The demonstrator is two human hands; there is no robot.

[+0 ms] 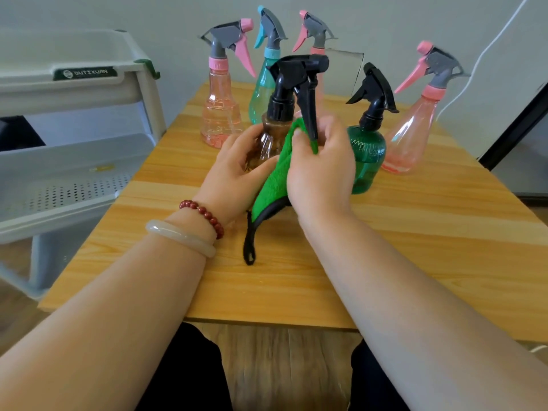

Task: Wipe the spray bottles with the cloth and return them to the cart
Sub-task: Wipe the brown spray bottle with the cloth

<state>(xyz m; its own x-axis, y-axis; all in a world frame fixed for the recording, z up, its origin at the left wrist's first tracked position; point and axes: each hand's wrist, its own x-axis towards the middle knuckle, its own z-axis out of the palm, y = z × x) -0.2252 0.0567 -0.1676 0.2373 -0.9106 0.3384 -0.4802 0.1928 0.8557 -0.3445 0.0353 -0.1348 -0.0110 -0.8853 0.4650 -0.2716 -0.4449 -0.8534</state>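
Note:
My left hand point(234, 176) grips a brown spray bottle point(271, 137) with a black trigger head, held upright above the wooden table point(415, 232). My right hand point(321, 167) holds a green cloth point(274, 182) with a black edge and loop, pressed against the bottle's right side. Behind stand a dark green bottle point(367, 155) with a black head, two pink bottles point(221, 114) point(410, 134), a teal bottle point(262, 87), and another pink one, mostly hidden, at the back.
A white plastic cart point(74, 137) with perforated shelves stands to the left of the table. A white cable point(486, 48) runs down the wall at the right. My lap shows below the table's near edge.

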